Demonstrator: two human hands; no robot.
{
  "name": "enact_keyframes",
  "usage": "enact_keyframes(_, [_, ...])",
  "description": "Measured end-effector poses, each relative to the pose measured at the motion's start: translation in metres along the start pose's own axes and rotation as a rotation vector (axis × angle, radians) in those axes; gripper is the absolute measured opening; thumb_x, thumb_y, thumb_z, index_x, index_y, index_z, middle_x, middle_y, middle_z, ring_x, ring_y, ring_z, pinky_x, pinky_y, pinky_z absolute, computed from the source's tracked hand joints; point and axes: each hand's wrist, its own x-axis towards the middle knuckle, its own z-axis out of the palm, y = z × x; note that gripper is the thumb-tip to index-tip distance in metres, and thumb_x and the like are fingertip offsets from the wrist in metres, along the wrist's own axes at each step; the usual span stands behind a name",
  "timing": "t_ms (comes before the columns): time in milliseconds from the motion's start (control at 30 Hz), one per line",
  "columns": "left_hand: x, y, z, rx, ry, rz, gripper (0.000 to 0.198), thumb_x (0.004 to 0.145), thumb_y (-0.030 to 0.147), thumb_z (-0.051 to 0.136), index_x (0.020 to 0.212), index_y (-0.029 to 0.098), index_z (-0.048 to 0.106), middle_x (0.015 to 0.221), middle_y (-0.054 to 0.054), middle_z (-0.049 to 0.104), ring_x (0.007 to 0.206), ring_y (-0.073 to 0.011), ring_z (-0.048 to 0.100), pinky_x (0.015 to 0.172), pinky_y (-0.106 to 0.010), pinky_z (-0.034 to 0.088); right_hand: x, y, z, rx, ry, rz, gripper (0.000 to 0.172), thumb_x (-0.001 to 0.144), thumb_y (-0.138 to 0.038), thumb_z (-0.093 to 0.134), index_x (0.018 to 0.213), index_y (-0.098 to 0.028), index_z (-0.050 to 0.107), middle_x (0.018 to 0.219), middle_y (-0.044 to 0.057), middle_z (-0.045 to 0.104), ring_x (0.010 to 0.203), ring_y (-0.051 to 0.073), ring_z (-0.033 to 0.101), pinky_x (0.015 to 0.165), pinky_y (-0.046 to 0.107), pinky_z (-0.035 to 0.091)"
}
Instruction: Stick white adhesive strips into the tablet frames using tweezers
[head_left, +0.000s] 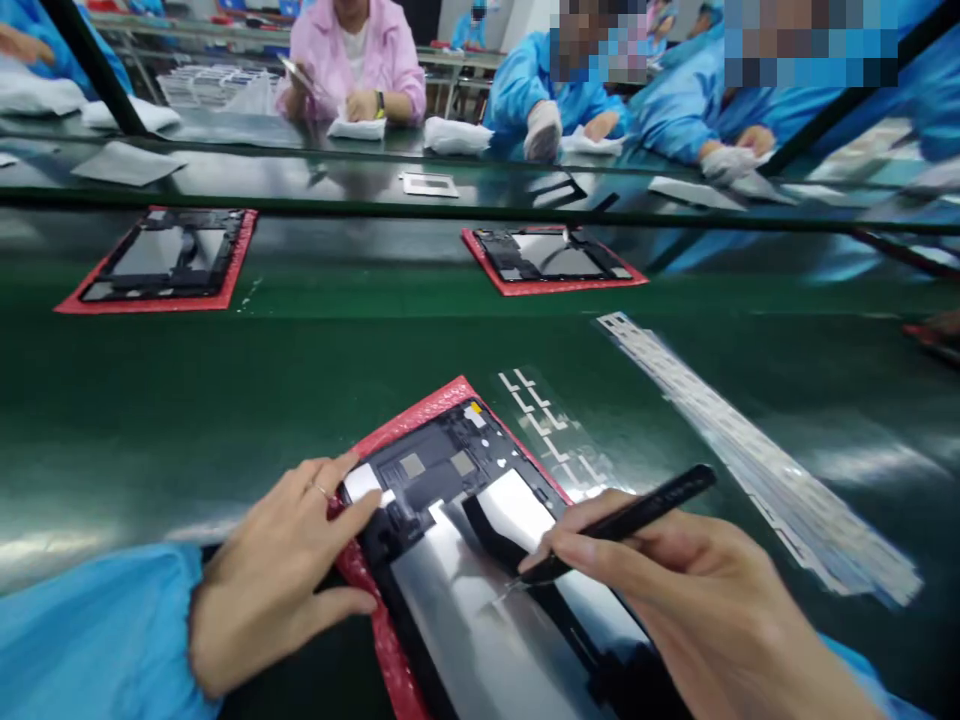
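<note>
An opened tablet (465, 540) with its dark inner boards and silver plate showing lies on a red bubble-wrap mat (420, 412) in front of me. My left hand (281, 570) rests on the tablet's left edge, fingers spread, thumb and forefinger pressing the frame and mat. My right hand (697, 590) pinches black tweezers (637, 512) like a pen. Their tip touches the silver plate near the tablet's middle.
Two more opened tablets on red mats (161, 258) (551, 258) lie on the green conveyor belt (300, 350). A strip of small stickers (757, 460) and a clear sticker sheet (551, 430) lie right of my tablet. Other workers in blue and pink coats (360, 60) sit across the line.
</note>
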Motion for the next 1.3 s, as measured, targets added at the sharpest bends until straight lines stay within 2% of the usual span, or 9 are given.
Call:
enact_keyframes(67, [-0.01, 0.008, 0.003, 0.017, 0.074, 0.033, 0.057, 0.066, 0.047, 0.06, 0.114, 0.019, 0.045, 0.114, -0.016, 0.048, 0.101, -0.0293, 0.047, 0.077, -0.041, 0.045, 0.003, 0.005, 0.02, 0.039, -0.086, 0.013, 0.006, 0.062, -0.024, 0.067, 0.057, -0.02, 0.068, 0.056, 0.0, 0.063, 0.056, 0.012, 0.058, 0.054, 0.018, 0.046])
enact_keyframes(133, [-0.021, 0.01, 0.008, 0.037, 0.156, 0.1, 0.056, 0.067, 0.052, 0.056, 0.111, 0.019, 0.047, 0.114, -0.015, 0.05, 0.107, -0.0293, 0.044, 0.088, -0.044, 0.035, 0.007, 0.014, 0.036, 0.06, -0.142, 0.02, 0.006, 0.065, -0.022, 0.064, 0.061, -0.021, 0.068, 0.06, 0.0, 0.064, 0.059, 0.013, 0.058, 0.057, 0.019, 0.046])
enact_keyframes(233, [-0.035, 0.006, 0.019, 0.037, 0.187, 0.241, 0.057, 0.066, 0.055, 0.054, 0.112, 0.022, 0.046, 0.118, -0.011, 0.049, 0.115, -0.0271, 0.037, 0.1, -0.044, 0.01, 0.012, 0.026, 0.049, 0.065, -0.098, 0.025, 0.005, 0.065, -0.02, 0.065, 0.061, -0.021, 0.068, 0.063, 0.0, 0.065, 0.06, 0.011, 0.058, 0.056, 0.018, 0.045])
enact_keyframes(267, [-0.037, 0.005, 0.023, 0.032, 0.175, 0.265, 0.055, 0.067, 0.053, 0.053, 0.113, 0.023, 0.045, 0.118, -0.01, 0.05, 0.115, -0.0264, 0.037, 0.1, -0.044, 0.007, 0.014, 0.03, 0.051, 0.071, -0.075, 0.025, 0.005, 0.064, -0.019, 0.066, 0.06, -0.021, 0.068, 0.062, 0.0, 0.065, 0.059, 0.011, 0.057, 0.055, 0.017, 0.045])
enact_keyframes(467, [-0.037, 0.006, 0.039, 0.008, 0.193, 0.252, 0.031, 0.084, 0.033, 0.034, 0.115, 0.031, 0.042, 0.113, -0.006, 0.055, 0.11, -0.022, 0.044, 0.099, -0.046, 0.008, 0.019, 0.042, 0.054, 0.082, -0.015, 0.053, 0.004, 0.063, -0.019, 0.066, 0.062, -0.022, 0.069, 0.061, 0.0, 0.067, 0.06, 0.012, 0.06, 0.056, 0.017, 0.046])
enact_keyframes(667, [-0.04, 0.005, 0.05, -0.018, 0.243, 0.265, 0.046, 0.075, 0.041, 0.052, 0.118, 0.028, 0.042, 0.116, -0.009, 0.05, 0.118, -0.0263, 0.033, 0.099, -0.046, 0.015, 0.022, 0.045, 0.053, 0.038, 0.028, 0.086, 0.004, 0.062, -0.019, 0.067, 0.06, -0.022, 0.068, 0.055, -0.001, 0.065, 0.058, 0.012, 0.06, 0.055, 0.017, 0.047])
enact_keyframes(900, [-0.044, 0.007, 0.055, -0.047, 0.251, 0.261, 0.051, 0.073, 0.043, 0.052, 0.119, 0.025, 0.041, 0.12, -0.013, 0.046, 0.119, -0.0306, 0.031, 0.098, -0.05, 0.017, 0.025, 0.043, 0.053, 0.001, -0.004, 0.067, 0.007, 0.063, -0.019, 0.065, 0.059, -0.024, 0.069, 0.058, -0.001, 0.065, 0.056, 0.012, 0.059, 0.049, 0.017, 0.045])
enact_keyframes(1133, [-0.043, 0.007, 0.053, -0.07, 0.188, 0.224, 0.045, 0.076, 0.044, 0.048, 0.118, 0.029, 0.04, 0.122, -0.008, 0.045, 0.121, -0.0271, 0.029, 0.1, -0.048, 0.015, 0.023, 0.041, 0.052, -0.024, 0.024, 0.116, 0.002, 0.061, -0.021, 0.067, 0.059, -0.023, 0.068, 0.061, 0.001, 0.068, 0.062, 0.019, 0.061, 0.048, 0.024, 0.047])
enact_keyframes(1300, [-0.043, 0.007, 0.053, -0.087, 0.17, 0.226, 0.046, 0.075, 0.043, 0.049, 0.118, 0.029, 0.041, 0.123, -0.008, 0.045, 0.12, -0.0272, 0.029, 0.1, -0.048, 0.014, 0.024, 0.043, 0.052, 0.024, -0.024, 0.132, 0.005, 0.063, -0.018, 0.066, 0.061, -0.023, 0.068, 0.058, -0.002, 0.066, 0.052, 0.013, 0.059, 0.049, 0.021, 0.045])
